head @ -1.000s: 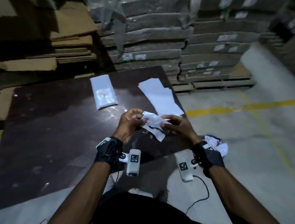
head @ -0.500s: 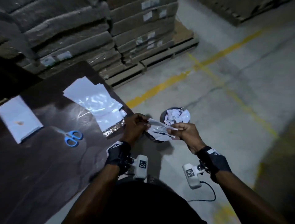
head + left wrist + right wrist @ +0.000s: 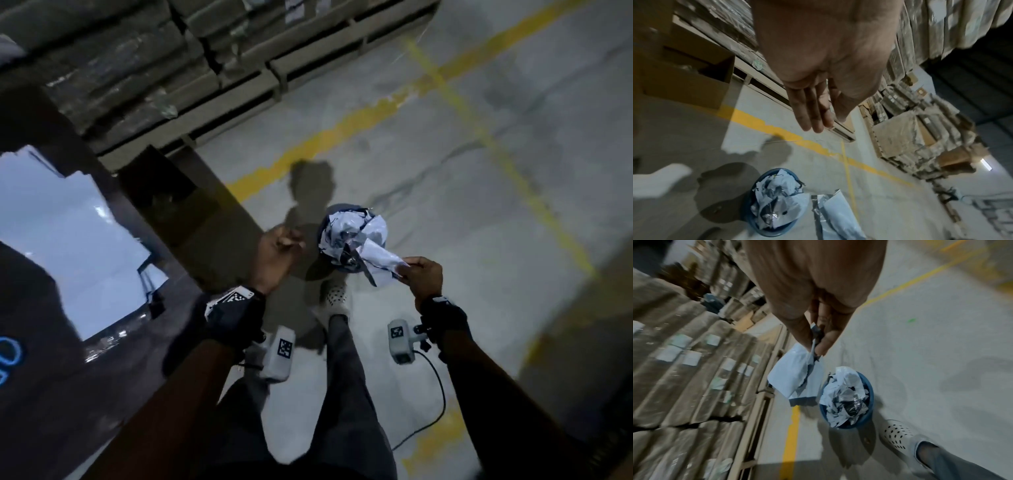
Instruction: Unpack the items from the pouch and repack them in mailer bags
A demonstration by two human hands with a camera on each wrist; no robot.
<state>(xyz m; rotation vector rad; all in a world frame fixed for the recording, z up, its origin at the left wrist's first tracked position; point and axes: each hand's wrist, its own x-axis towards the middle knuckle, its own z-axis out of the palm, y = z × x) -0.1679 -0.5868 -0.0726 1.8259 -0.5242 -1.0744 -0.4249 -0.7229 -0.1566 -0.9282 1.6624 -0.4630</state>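
The person stands at the right edge of the dark table, turned toward a small blue bin on the concrete floor just beyond their foot. The right hand pinches the torn pouch by one edge between thumb and fingertips; the pouch hangs limp, white outside and dark inside, just beside and above the rim of the bin. I judge it empty, and about to be dropped as waste. The bin is already heaped with crumpled white wrappers, which suggests several pouches have been opened.

The left hand holds nothing, as far as I can see. The wrist view shows its fingers straight and close together, hanging over the floor to the left of the bin.

On the table to the left lies a stack of flat white mailer bags, glossy and overlapping, apparently unused. A pair of blue scissors shows at the near left edge, blurred and cut off by the frame.

So the unpacking of this pouch looks finished, bar throwing it away. The repacking seems to remain: I cannot see the unpacked item anywhere in these views, nor any filled, sealed mailer, so how many are done cannot be told.
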